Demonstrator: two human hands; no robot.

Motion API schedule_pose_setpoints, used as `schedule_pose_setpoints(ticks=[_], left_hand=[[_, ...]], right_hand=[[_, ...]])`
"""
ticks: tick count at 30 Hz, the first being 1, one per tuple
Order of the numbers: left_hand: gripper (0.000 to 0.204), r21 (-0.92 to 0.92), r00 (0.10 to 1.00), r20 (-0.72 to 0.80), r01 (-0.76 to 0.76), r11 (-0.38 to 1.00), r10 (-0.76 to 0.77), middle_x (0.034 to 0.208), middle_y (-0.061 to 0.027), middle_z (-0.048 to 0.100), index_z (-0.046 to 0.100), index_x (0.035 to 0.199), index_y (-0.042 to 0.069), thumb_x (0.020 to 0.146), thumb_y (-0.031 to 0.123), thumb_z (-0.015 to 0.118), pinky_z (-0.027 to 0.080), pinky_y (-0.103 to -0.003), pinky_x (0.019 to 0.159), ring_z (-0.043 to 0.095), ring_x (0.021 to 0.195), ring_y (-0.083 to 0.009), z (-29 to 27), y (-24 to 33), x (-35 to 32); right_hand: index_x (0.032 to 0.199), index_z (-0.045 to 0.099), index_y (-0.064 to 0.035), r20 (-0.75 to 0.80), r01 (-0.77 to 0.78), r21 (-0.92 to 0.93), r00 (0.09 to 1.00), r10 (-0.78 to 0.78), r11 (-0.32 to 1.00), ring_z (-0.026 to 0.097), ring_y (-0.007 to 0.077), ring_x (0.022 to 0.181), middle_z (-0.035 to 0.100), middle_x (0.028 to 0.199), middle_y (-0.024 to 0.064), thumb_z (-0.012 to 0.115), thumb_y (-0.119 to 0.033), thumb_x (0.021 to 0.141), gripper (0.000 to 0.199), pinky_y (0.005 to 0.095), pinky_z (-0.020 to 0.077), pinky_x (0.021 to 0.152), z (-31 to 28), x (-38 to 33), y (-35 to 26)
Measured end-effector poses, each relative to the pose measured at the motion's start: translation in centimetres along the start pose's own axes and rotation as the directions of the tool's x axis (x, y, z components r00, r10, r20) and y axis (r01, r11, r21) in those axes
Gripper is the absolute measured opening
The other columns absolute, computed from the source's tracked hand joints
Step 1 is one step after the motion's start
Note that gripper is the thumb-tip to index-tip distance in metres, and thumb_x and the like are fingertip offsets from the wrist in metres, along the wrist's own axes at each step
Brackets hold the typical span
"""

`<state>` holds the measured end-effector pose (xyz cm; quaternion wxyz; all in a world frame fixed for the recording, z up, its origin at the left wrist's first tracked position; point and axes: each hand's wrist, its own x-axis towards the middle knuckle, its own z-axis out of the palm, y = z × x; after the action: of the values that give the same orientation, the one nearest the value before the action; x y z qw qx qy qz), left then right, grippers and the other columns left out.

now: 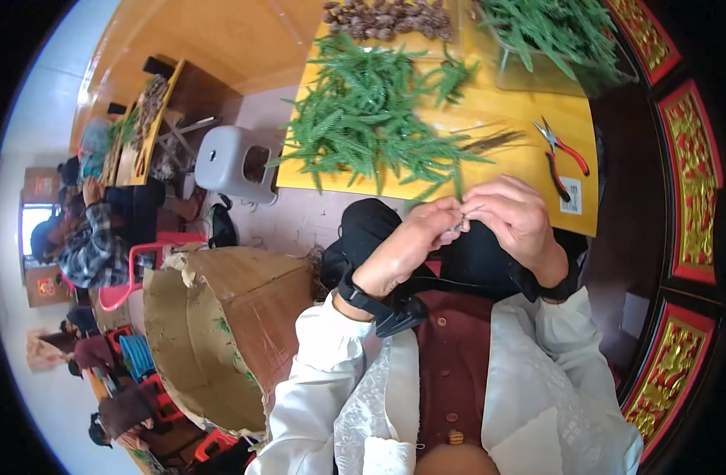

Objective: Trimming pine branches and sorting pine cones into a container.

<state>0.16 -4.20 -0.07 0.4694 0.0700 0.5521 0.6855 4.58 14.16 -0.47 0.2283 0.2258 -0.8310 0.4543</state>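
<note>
Over my lap, just off the table's near edge, my left hand (422, 233) and my right hand (515, 220) meet with thumbs and fingers pinched together. Something thin and small is between the fingertips; its kind is hidden. Green sprigs (438, 184) reach the fingers from the table edge, and I cannot tell whether one is held. Beyond the hands lies a heap of artificial green pine sprigs (355, 119). Thin dark wire-like stems (496, 141) lie beside it. Pliers with red and black handles (565, 158) rest on the right, their jaws pointing away.
The yellow table (529, 194) also bears brown pine cones (386, 17) and a clear bin (541, 75) of green sprigs. To the left stand a large cardboard box (244, 293) and a grey stool (234, 162). Other people (93, 245) sit at tables farther left.
</note>
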Motion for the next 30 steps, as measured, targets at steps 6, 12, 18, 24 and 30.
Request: schedule_pose_setpoints(ticks=[6,12,18,24,30], left_hand=[[0.016,-0.023,0.998,0.063,-0.006,1.000,0.007,0.071,0.0083,0.038,0.055,0.092,0.008,0.094,0.021,0.046,0.022,-0.018,0.053,0.032,0.061,-0.0016,-0.5,0.8,-0.5],[0.017,0.553,0.951,-0.063,-0.218,0.804,0.301,0.080,-0.0048,0.053,0.049,0.096,0.001,0.093,0.017,0.052,0.042,-0.030,0.067,0.052,0.072,-0.0188,-0.3,-0.1,-0.2],[0.015,0.981,0.638,0.158,-0.191,-0.044,0.754,0.078,-0.0179,0.052,0.046,0.088,0.000,0.081,0.006,0.058,0.044,-0.044,0.066,0.052,0.072,-0.0358,2.3,-0.4,0.4],[0.013,0.938,0.668,0.043,-0.283,0.200,0.743,0.079,-0.0190,0.056,0.049,0.093,0.000,0.087,0.011,0.053,0.045,-0.043,0.064,0.056,0.076,-0.0369,2.1,-0.9,0.2],[0.019,0.402,0.913,-0.020,-0.366,0.839,0.408,0.078,-0.0079,0.057,0.052,0.093,0.001,0.094,0.019,0.048,0.041,-0.030,0.064,0.055,0.074,-0.0183,-1.3,-1.9,-0.7]], right_hand=[[0.084,0.066,-0.0007,-0.031,-0.024,-0.066,0.999,0.022,0.998,0.063,0.0262,0.075,0.065,0.084,0.0111,0.070,0.002,0.070,0.015,0.0328,0.0488,0.066,0.5,0.5,-0.8],[0.084,0.064,-0.0026,-0.104,-0.123,-0.149,0.989,0.108,0.981,0.062,0.0276,0.069,0.064,0.081,0.0103,0.068,0.000,0.074,0.011,0.0331,0.0488,0.060,1.4,0.3,-1.6],[0.082,0.062,0.0004,-0.219,-0.430,-0.057,0.886,0.409,0.901,0.063,0.0263,0.067,0.063,0.076,0.0124,0.062,0.001,0.080,0.002,0.0323,0.0484,0.060,2.4,-0.5,-2.5],[0.100,0.061,0.0021,-0.147,-0.464,0.098,0.868,0.474,0.880,0.045,0.0041,0.059,0.056,0.081,0.0032,0.061,0.003,0.083,0.017,0.0203,0.0377,0.053,1.7,-1.6,-1.7],[0.112,0.060,-0.0038,0.034,-0.165,-0.004,0.986,0.165,0.986,0.051,0.0143,0.062,0.054,0.099,0.0087,0.076,-0.003,0.068,0.047,0.0244,0.0421,0.056,-0.3,0.7,-2.5]])
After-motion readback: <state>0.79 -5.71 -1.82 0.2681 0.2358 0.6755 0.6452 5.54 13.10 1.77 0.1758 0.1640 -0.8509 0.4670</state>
